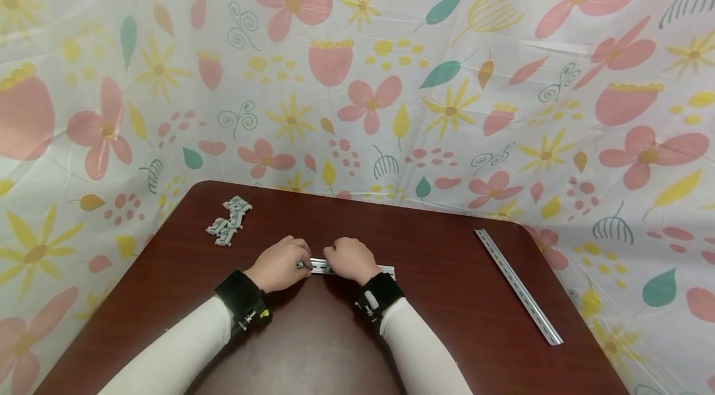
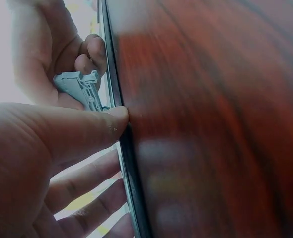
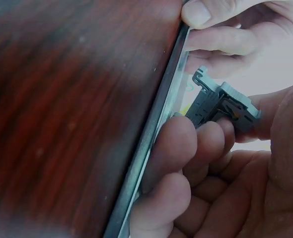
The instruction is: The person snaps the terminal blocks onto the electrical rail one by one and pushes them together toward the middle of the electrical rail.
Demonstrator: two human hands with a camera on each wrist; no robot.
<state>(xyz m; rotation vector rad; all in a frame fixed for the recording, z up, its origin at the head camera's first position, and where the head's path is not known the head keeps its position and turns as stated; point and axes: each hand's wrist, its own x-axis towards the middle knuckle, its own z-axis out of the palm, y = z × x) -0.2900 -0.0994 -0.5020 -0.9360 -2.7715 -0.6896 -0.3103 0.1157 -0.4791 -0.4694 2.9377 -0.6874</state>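
Observation:
A short slotted metal DIN rail (image 1: pixel 320 266) lies crosswise on the table in front of me. My left hand (image 1: pixel 281 264) grips its left part, thumb (image 2: pixel 117 118) along the near edge and fingers on the far side. In the right wrist view, my right hand (image 3: pixel 221 173) pinches a grey terminal block (image 3: pixel 238 101) between thumb and fingers. The block stands tilted, its foot close to the rail; contact is hidden by fingers. Seen from the head, the right hand (image 1: pixel 352 259) covers most of the block, and the rail's right end shows beyond the wrist.
Towards the back left lies a loose cluster of several grey terminal blocks (image 1: pixel 230 221). A longer slotted rail (image 1: pixel 518 286) lies slanted along the right side of the dark wooden table (image 1: pixel 441 308). A flowered curtain (image 1: pixel 371 41) hangs behind the table and along both sides.

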